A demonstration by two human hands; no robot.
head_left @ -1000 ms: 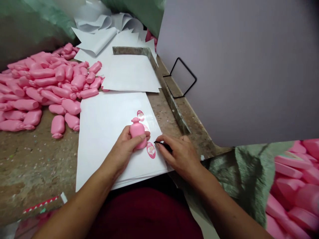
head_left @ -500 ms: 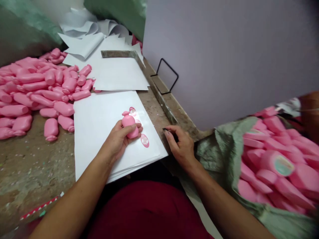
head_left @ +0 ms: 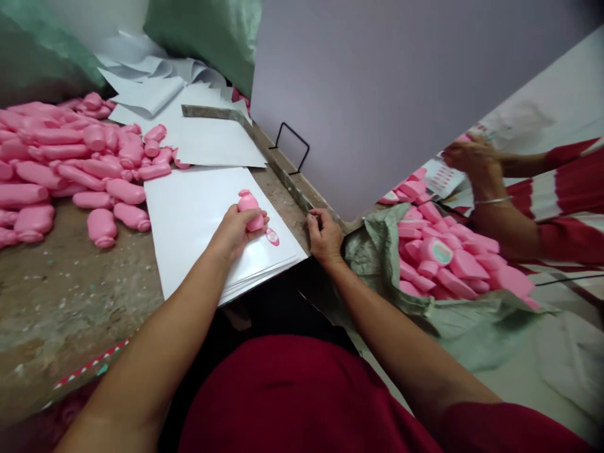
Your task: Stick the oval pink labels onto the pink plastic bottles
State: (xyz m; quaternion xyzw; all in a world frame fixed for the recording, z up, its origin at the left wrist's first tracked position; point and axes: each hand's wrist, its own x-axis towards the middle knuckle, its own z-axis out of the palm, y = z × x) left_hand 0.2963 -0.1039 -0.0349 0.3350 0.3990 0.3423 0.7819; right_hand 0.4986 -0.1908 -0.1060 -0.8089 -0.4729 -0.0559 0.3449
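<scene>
My left hand (head_left: 232,234) is closed around a small pink plastic bottle (head_left: 248,202), its neck pointing away from me, above a stack of white sheets (head_left: 189,217). An oval pink-and-white sticker (head_left: 272,237) lies on the top sheet, just right of my fingertips. At the right edge of the worktable (head_left: 283,198), my right hand (head_left: 325,239) is curled, with thumb and forefinger together. Whatever may be between those fingers is too small and dark to make out.
Pink bottles (head_left: 70,151) are heaped on the left. More sheets (head_left: 219,141) lie behind, beside a raised wooden strip (head_left: 297,192) and a black wire frame (head_left: 295,148). A grey panel (head_left: 368,94) rises to the right. Past an open sack (head_left: 377,251) of pink bottles is a co-worker's hand (head_left: 476,157).
The view has swung right, bringing the co-worker's arms into sight. My left hand still holds the bottle. Other stickers seen beside it earlier are no longer visible.
</scene>
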